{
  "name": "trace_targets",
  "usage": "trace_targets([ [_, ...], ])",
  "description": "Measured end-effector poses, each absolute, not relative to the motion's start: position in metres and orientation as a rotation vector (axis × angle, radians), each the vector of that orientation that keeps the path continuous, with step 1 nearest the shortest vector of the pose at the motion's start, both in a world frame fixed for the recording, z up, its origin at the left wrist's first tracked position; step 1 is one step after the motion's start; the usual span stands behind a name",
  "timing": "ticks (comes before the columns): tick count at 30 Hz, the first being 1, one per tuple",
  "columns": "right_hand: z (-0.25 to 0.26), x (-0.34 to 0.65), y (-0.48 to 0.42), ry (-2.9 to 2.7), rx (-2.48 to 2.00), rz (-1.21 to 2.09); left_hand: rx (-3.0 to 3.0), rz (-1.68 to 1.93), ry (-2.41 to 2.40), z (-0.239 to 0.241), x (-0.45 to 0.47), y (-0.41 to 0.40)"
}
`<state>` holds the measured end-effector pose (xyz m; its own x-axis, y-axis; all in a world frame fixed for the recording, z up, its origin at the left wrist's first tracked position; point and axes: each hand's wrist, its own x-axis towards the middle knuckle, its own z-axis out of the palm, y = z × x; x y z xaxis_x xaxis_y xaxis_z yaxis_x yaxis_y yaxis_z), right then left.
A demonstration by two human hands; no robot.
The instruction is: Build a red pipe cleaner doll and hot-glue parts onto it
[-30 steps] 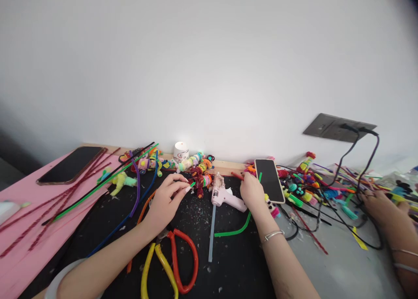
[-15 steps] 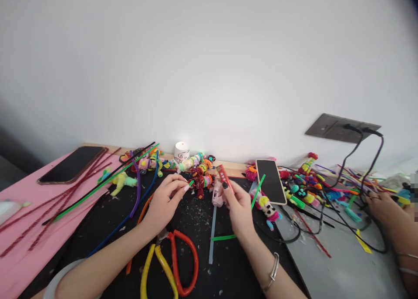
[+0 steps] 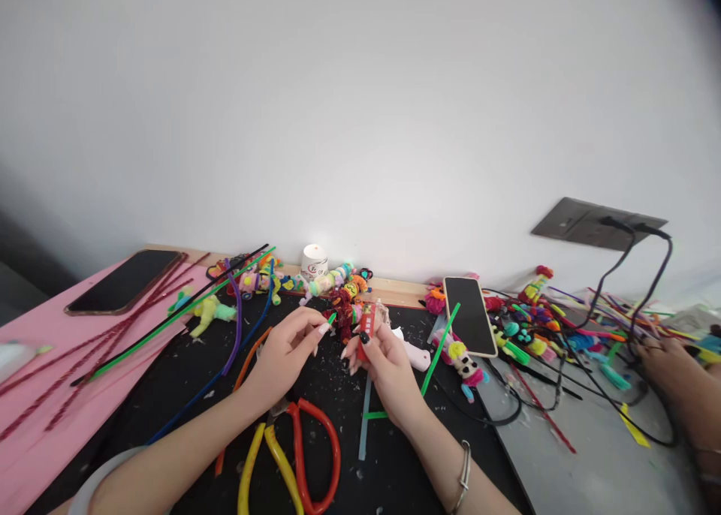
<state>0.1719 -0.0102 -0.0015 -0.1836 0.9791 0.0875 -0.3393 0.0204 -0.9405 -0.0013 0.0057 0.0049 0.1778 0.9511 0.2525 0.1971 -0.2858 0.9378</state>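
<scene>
My left hand point(image 3: 287, 353) pinches a short green pipe-cleaner piece point(image 3: 331, 317) between thumb and fingertips over the black mat point(image 3: 394, 455). My right hand point(image 3: 383, 361) holds a small red lighter point(image 3: 366, 326) upright, close to the green piece. A long green pipe cleaner point(image 3: 433, 353) passes under my right wrist. Just behind my right hand lies the pink glue gun point(image 3: 414, 356), partly hidden. Red and yellow scissors point(image 3: 298, 455) lie below my hands.
Small pipe-cleaner figures point(image 3: 338, 282) and a white candle point(image 3: 313, 260) line the wall. One phone point(image 3: 127, 281) rests on the pink sheet point(image 3: 34, 327), another phone point(image 3: 470, 316) right of centre. Cables point(image 3: 619, 312) run from a wall socket point(image 3: 597, 221). Another person's hand point(image 3: 670, 365) works at far right.
My right hand left the phone's side, picked up the red lighter and brought it leftward to the green piece in my left hand. The left hand stayed put.
</scene>
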Motion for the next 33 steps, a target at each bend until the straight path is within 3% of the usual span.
trace_targets([
  [10, 0.005, 0.183, -0.02, -1.535, -1.037, 0.887, 1.239, 1.001, 0.866, 0.002, 0.013, -0.008],
  [24, 0.005, 0.19, -0.021, -1.784, -1.474, 0.414, 0.993, 0.865, 0.732, 0.002, 0.02, -0.015],
  [33, 0.004, 0.188, -0.017, -1.717, -1.623, 0.49, 1.039, 0.858, 0.73, -0.003, 0.021, -0.014],
])
